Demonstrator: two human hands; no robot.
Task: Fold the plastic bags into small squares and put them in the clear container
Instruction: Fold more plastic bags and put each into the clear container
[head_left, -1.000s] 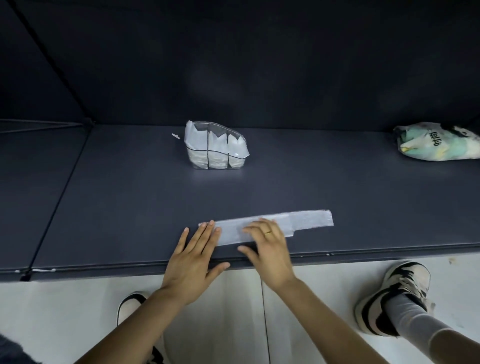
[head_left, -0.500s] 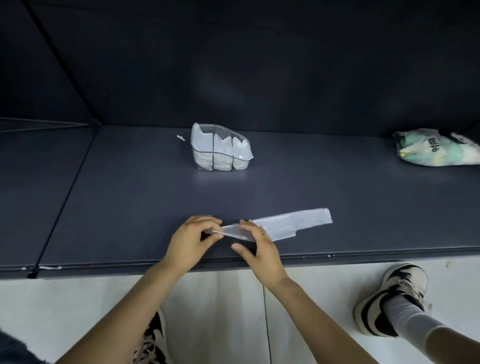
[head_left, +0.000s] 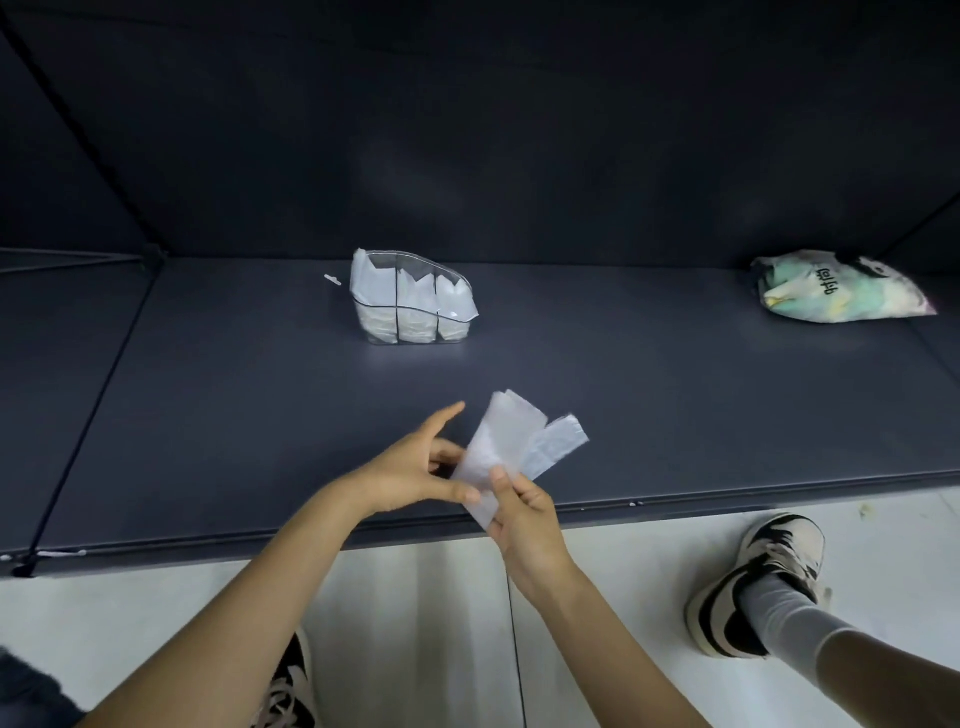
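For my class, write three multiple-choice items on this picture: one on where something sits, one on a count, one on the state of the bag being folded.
1. Where is the clear container?
A. On the dark mat, beyond the hands
B. On the pale floor
C. In the right hand

2. How many sections does its front show?
A. One
B. Three
C. Six

3. The plastic bag is:
A. Flat on the mat
B. Inside the container
C. Held up in both hands

Answers: 1 A, it stands on the mat. 2 B, two dividers split it. 3 C, the left hand and right hand pinch it.

dark-walled booth (head_left: 467, 130), tiled floor (head_left: 623, 571)
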